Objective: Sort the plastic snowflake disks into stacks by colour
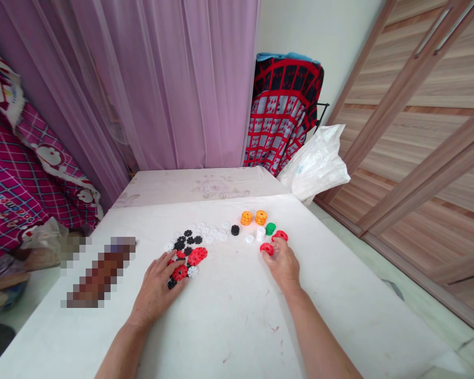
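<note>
My left hand (160,284) rests with fingers spread over a loose heap of notched plastic snowflake discs. Red discs (197,256) and black discs (179,243) show around its fingertips, with a white disc (193,271) beside them. On the right, my right hand (284,263) has its thumb and fingers closed on a red snowflake disc (266,248). More red discs (280,236) sit at its fingertips; whether these are held too, I cannot tell. Just beyond stand a green stack (270,228) and a white stack (260,233).
Two orange stacks (261,217) and a black stack (235,230) stand farther back. White discs (211,232) lie spread behind the heap. A blurred-out object (100,276) lies at the left of the white-covered table (237,321). A white bag (316,163) hangs by the far right corner.
</note>
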`<state>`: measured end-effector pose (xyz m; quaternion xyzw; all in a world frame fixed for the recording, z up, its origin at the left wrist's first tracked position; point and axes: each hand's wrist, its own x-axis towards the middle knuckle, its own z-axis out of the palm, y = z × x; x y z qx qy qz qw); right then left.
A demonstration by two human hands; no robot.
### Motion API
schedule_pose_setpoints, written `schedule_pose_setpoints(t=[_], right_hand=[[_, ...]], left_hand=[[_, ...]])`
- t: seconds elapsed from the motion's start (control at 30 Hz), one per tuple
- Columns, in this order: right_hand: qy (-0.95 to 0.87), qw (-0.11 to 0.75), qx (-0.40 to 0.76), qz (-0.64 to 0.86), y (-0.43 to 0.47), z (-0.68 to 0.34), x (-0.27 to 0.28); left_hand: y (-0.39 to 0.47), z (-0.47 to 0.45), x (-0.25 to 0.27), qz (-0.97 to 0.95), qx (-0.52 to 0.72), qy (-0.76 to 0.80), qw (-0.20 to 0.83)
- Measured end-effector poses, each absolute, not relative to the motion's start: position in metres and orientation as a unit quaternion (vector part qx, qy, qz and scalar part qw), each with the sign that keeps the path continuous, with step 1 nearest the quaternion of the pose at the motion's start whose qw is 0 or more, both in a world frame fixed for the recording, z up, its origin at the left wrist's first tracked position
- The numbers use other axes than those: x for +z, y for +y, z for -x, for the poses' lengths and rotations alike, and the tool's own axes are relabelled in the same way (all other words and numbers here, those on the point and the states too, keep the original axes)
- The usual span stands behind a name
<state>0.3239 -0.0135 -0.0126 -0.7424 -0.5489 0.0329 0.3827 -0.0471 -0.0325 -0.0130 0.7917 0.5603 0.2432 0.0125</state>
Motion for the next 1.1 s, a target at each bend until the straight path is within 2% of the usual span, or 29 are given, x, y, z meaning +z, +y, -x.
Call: schedule_pose_setpoints(t=[0.3,0.6,0.77,1.1], right_hand=[[-0.557,0.359,0.013,0.749,-0.012,-0.323,-0.016],[-0.572,0.374,-0.006,0.73,-0.013,-0.325,-0.016],[-0.652,0.397,-0.025,0.645,-0.019,-0.295,-0.006],[-0.813,0.338,0.096,0.464,0.002,-0.172,0.018]], left_hand=[[-0.032,0.048,-0.014,-0.792,0.248,0.557,0.005],[-0.031,0.048,-0.015,-0.791,0.253,0.557,0.012],[-0.034,0.044,-0.01,-0.788,0.248,0.564,0.019],[-0.038,0.038,-0.002,-0.779,0.224,0.584,0.046]])
